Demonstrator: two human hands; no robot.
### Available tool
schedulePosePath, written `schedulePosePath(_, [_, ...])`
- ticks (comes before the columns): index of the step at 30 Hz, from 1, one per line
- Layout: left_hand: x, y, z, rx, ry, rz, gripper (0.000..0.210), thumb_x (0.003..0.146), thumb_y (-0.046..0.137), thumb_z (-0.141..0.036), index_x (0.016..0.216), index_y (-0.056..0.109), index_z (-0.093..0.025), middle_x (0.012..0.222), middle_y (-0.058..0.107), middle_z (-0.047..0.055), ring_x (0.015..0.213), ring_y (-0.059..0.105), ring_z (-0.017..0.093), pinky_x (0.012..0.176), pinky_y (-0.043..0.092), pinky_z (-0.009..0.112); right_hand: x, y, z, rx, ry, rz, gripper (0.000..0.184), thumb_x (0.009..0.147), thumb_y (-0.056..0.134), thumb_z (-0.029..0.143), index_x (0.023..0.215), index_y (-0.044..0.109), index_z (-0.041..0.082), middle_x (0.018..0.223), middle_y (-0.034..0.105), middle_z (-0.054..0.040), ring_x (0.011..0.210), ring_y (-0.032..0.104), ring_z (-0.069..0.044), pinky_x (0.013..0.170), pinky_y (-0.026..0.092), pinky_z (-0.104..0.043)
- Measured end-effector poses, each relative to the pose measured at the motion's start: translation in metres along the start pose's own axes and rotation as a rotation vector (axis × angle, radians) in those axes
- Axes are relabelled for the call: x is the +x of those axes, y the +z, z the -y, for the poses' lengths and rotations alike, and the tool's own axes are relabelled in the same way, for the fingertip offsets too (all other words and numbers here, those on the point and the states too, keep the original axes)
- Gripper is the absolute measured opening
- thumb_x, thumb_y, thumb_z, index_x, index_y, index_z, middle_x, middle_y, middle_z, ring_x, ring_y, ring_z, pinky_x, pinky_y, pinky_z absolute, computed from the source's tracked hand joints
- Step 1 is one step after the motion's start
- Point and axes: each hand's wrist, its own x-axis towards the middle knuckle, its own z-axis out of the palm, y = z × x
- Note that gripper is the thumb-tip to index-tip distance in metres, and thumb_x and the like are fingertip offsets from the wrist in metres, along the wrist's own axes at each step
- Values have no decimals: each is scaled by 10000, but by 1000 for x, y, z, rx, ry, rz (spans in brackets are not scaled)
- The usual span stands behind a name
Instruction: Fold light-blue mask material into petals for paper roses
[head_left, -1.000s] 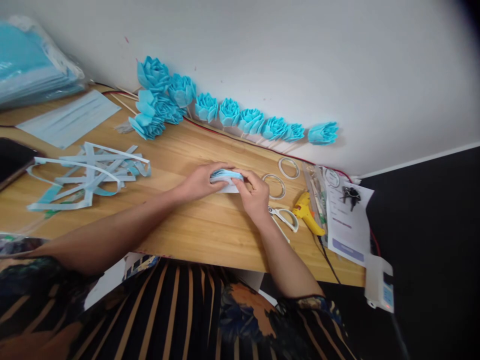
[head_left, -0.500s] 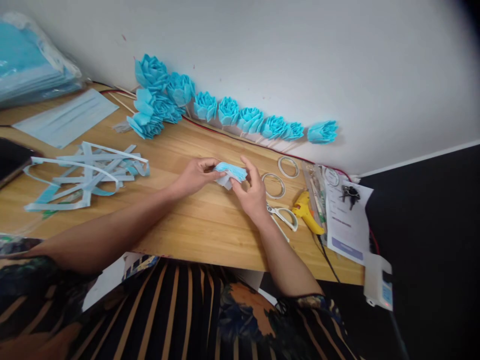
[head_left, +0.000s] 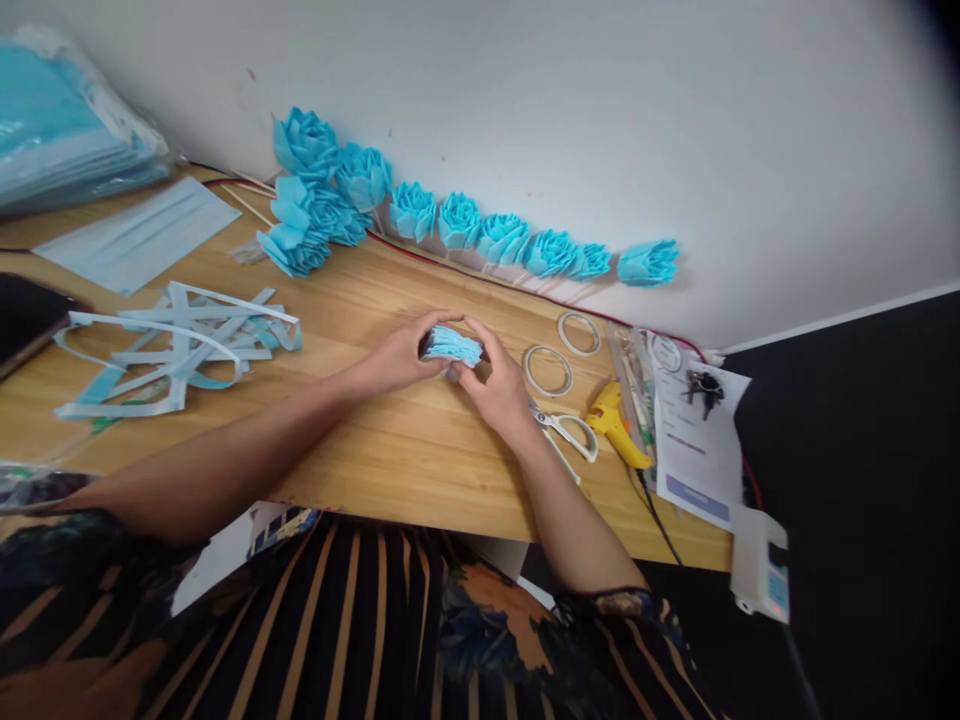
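the worktop (head_left: pixel 390 460) runs along the wall (head_left: pixel 600 120). a bag (head_left: pixel 67 130) of blue material fills its back left corner, so there seems to be plenty unused. blue flowers (head_left: pixel 504 240) line the back and look finished. cut strips (head_left: pixel 180 340) lie heaped at the left, probably trimmings, in front of a flat sheet (head_left: pixel 139 235) that looks uncut. the left hand (head_left: pixel 401 357) and right hand (head_left: pixel 499 385) are close together, clamped from both sides on a stack. to the right, the scissors (head_left: pixel 551 421) and glue gun (head_left: pixel 616 425) lie untouched. the stack (head_left: pixel 452 345), between the hands, is pleated layers, not yet a bloom, so most of its shaping seems left. two thin rings (head_left: pixel 547 349) sit behind the scissors.
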Motion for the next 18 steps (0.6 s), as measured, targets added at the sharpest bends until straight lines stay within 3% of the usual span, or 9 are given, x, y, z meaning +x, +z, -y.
schedulePosePath(9, [1,-1,2,-81,-28,20,689,751,663,-237,1403,455,-156,1282,590,120,883,594,162,777,474,287,-1,0,0,13,11,3,576,828,615,207,1391,498,252,1330,638,-72,1181,620,-233,1030,494,-428])
schedulePosePath(18, [2,-1,0,-90,-41,-1,661,748,671,-239,1376,488,-140,1244,613,127,894,600,162,783,478,284,-1,0,1,-15,26,5,565,833,607,212,1384,503,279,1313,647,-61,1151,630,-236,1010,502,-440])
